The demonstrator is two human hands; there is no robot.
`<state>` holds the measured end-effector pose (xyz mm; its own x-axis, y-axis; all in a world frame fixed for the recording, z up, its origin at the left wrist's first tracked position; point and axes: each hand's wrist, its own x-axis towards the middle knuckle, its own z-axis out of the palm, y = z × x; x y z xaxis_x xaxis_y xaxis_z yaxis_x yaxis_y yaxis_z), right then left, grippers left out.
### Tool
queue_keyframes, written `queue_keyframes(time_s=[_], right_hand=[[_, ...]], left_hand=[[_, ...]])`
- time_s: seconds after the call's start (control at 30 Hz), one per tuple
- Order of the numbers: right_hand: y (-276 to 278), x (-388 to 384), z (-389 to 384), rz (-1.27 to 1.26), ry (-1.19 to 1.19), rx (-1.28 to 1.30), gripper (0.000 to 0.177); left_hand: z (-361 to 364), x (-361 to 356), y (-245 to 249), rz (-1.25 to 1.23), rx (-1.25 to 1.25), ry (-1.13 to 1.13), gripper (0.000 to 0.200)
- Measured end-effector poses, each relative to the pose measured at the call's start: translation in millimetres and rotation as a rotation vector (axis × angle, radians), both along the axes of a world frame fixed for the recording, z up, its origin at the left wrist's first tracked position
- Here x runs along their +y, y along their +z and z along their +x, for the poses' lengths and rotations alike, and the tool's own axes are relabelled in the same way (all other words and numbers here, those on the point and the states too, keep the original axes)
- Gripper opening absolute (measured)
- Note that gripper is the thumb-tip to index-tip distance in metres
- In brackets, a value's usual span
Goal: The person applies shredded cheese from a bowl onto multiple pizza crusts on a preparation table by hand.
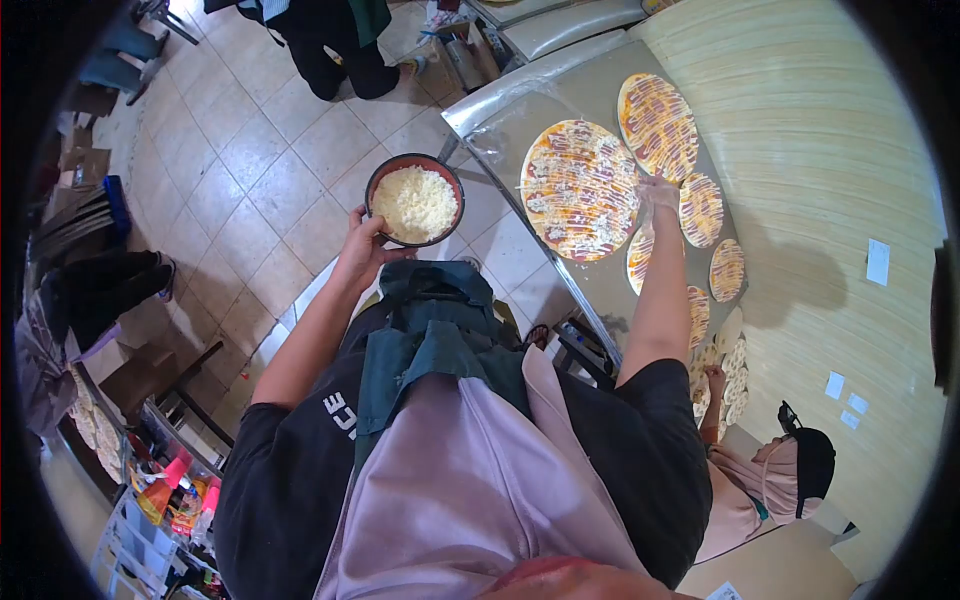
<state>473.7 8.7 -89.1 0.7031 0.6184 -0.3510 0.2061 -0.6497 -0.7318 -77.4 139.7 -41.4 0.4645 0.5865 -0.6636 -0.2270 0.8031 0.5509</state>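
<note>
My left hand grips the rim of a round dark bowl with a reddish inside, thumb over the edge. White grated cheese fills much of it. Over the metal table, my right hand, seemingly in a clear plastic glove, reaches to the right edge of a large pizza. Its fingers look drawn together; what they hold is too small to make out. White crumbs and red and white sauce stripes cover this pizza. Another large striped pizza lies beyond my hand. My forearm partly hides a smaller pizza.
More small striped pizzas line the wall side. A co-worker stands at lower right, one hand near pale dough rounds. Another person stands beyond the table's far end. Cluttered shelving stands at lower left.
</note>
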Motion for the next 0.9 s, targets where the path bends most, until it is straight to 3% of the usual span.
queue_keyframes(time_s=[0.03,0.1,0.13,0.2,0.33,0.4,0.43,0.5,0.57,0.63,0.7,0.77,0.8,0.87,0.9], right_hand=[[-15,0,18,0.002,-0.003,0.003,0.017],[-37,-4,40,0.142,-0.291,0.252,0.014],[-25,-5,24,0.142,-0.297,0.253,0.014],[13,-2,-25,-0.399,-0.086,-0.271,0.012],[-32,-48,-19,-0.371,0.16,-0.296,0.014],[-38,-62,-34,-0.201,0.212,-0.006,0.027],[-25,-56,-52,-0.202,0.213,-0.01,0.027],[15,-31,-91,-0.269,0.063,-0.091,0.023],[-2,-18,-77,-0.259,0.11,-0.164,0.015],[9,0,-82,-0.24,0.244,-0.531,0.016],[-17,3,-53,-0.188,0.25,-0.451,0.015],[-26,5,-42,-0.295,0.141,-0.208,0.013],[-35,2,-40,-0.292,0.142,-0.209,0.013],[-52,-1,-38,-0.41,0.258,-0.465,0.013],[-38,1,-53,-0.411,0.264,-0.466,0.013]], left_hand=[[2,-1,2,0.002,0.003,-0.003,0.067],[5,-3,7,0.003,0.035,-0.029,0.068],[5,-4,8,0.002,0.036,-0.034,0.068],[4,-7,8,-0.006,0.013,-0.023,0.069],[-2,-12,-2,-0.015,-0.001,-0.021,0.07],[-4,-13,-6,-0.029,0.012,-0.016,0.07],[-4,-13,-6,-0.03,0.008,-0.014,0.07],[-6,-13,-4,-0.04,0.017,-0.011,0.071],[-9,-13,-4,-0.034,0.016,-0.011,0.071],[-11,-13,-3,-0.024,0.018,-0.011,0.072],[-12,-12,-1,-0.008,0.016,-0.011,0.072],[-14,-12,-1,-0.002,0.004,-0.006,0.072],[-16,-11,-1,0.0,-0.009,0.001,0.072],[-21,-11,2,-0.001,-0.008,0.005,0.072],[-23,-12,2,-0.006,-0.005,0.007,0.072]])
